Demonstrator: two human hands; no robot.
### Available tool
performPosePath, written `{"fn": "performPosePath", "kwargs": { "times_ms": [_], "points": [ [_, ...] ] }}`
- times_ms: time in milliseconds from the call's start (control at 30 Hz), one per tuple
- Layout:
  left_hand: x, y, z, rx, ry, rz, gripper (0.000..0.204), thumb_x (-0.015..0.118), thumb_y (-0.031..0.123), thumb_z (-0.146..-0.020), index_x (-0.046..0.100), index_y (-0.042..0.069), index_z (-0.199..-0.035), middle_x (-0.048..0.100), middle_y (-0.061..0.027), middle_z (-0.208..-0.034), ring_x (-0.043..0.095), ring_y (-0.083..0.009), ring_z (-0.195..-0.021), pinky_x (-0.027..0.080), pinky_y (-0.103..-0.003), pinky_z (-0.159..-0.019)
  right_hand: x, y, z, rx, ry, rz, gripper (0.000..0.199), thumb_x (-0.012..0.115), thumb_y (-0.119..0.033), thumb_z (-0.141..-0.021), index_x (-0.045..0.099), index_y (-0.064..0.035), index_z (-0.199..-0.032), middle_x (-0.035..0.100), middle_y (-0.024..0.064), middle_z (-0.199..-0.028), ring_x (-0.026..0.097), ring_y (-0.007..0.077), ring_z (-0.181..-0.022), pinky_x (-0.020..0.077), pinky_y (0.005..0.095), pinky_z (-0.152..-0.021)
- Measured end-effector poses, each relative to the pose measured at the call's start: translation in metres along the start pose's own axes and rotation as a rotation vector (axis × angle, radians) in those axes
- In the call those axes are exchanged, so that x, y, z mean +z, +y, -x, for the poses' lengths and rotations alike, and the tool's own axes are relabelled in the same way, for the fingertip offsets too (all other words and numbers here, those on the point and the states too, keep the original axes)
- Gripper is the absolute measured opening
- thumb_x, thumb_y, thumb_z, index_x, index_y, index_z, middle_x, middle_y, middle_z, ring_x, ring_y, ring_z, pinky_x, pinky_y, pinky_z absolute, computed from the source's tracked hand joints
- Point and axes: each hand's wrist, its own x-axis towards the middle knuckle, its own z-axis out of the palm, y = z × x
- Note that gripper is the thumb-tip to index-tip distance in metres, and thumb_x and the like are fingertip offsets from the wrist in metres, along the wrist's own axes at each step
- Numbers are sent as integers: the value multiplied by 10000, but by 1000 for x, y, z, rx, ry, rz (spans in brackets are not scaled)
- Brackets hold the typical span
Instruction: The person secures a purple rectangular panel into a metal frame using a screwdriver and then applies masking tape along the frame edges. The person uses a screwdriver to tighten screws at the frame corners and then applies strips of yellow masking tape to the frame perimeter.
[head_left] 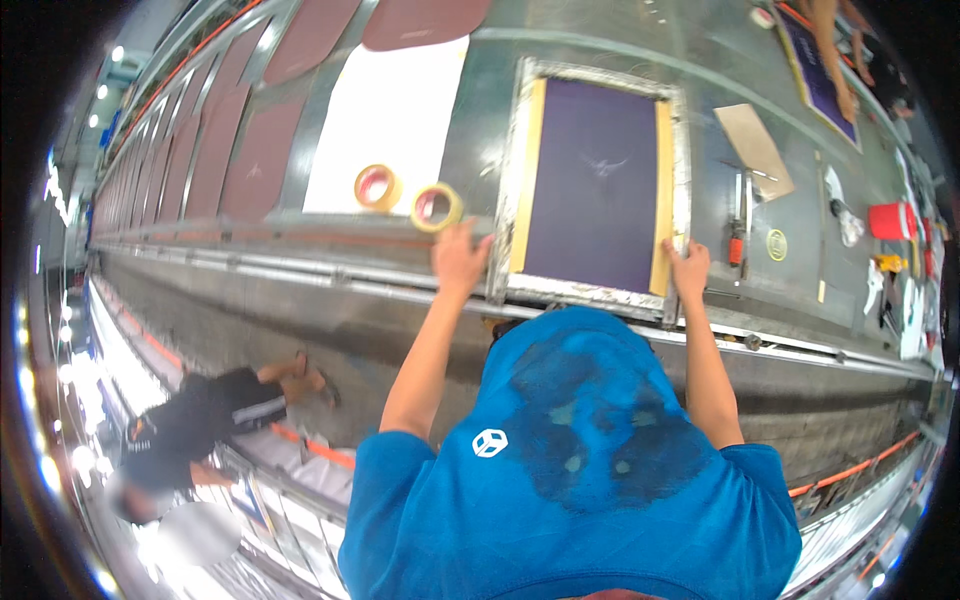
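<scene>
A screen-printing frame (684, 190) with a dark purple mesh (597, 185) lies on the long table in front of me. Yellow tape strips run down both sides of the mesh, and a faint light design shows in its middle. My right hand (688, 270) grips the frame's right side near its lower corner. To the left of the frame, my left hand (460, 262) has its thumb spread from its fingers. Its fingertips reach the near edge of a yellow tape roll (436, 207), apparently without closing round it. A second tape roll (376, 187) stands just beyond.
Brown panels (265, 160) line the table to the left, beside a white sheet (385, 120). On the right are an orange-handled tool (736, 245), a tan card (757, 150) and a red container (891, 221). Another person's arm (828, 60) is at the far right; someone (205, 425) is behind at left.
</scene>
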Motion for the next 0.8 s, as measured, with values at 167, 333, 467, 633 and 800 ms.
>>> {"fn": "performPosePath", "kwargs": {
  "times_ms": [167, 333, 467, 633, 800],
  "points": [
    [-28, -84, -3, -150, -112, -403, 485, 779, 190, -752, 652, 153, -1219, 442, -48, -1547, 408, -279, -1397, 319, -553, -1088, 1, -56, 6, -422, 340, -128, 578, 727, -357, -848, 563, -5, -1277, 593, 228, -1188, 549, 408, -1119, 416, 500, -1003],
    [-54, -26, -39, 152, -226, -203, 296, 741, 262, -856, 662, 132, -1110, 617, -113, -1340, 572, -300, -1226, 340, -544, -1075, -14, -161, 36, -639, -275, -465, 498, 705, -298, -884, 596, -66, -1311, 566, 197, -1257, 518, 370, -1215, 416, 437, -1054],
    [-57, 21, -38, 127, -178, 33, 312, 692, 321, -916, 655, 71, -1098, 731, -118, -996, 677, -315, -963, 401, -478, -1019, 1, -197, 55, -671, -418, -603, 507, 696, -326, -903, 592, -62, -1324, 562, 194, -1268, 520, 367, -1216, 431, 432, -1042],
    [-29, -59, -36, -47, 31, -294, 339, 676, 342, -878, 705, 120, -1132, 730, -118, -984, 680, -305, -945, 482, -475, -852, 4, -172, 61, -714, -582, -467, 462, 684, -344, -913, 633, -75, -1284, 637, 173, -1139, 598, 351, -1111, 483, 434, -965],
    [-34, -76, -39, 1, 12, -256, 395, 660, 334, -878, 638, 129, -1214, 642, -109, -1209, 570, -300, -1205, 430, -517, -947, -20, -120, 83, -424, -630, -608, 355, 696, -199, -931, 657, -73, -1260, 681, 132, -1077, 671, 236, -964, 525, 338, -856]
  ]
}}
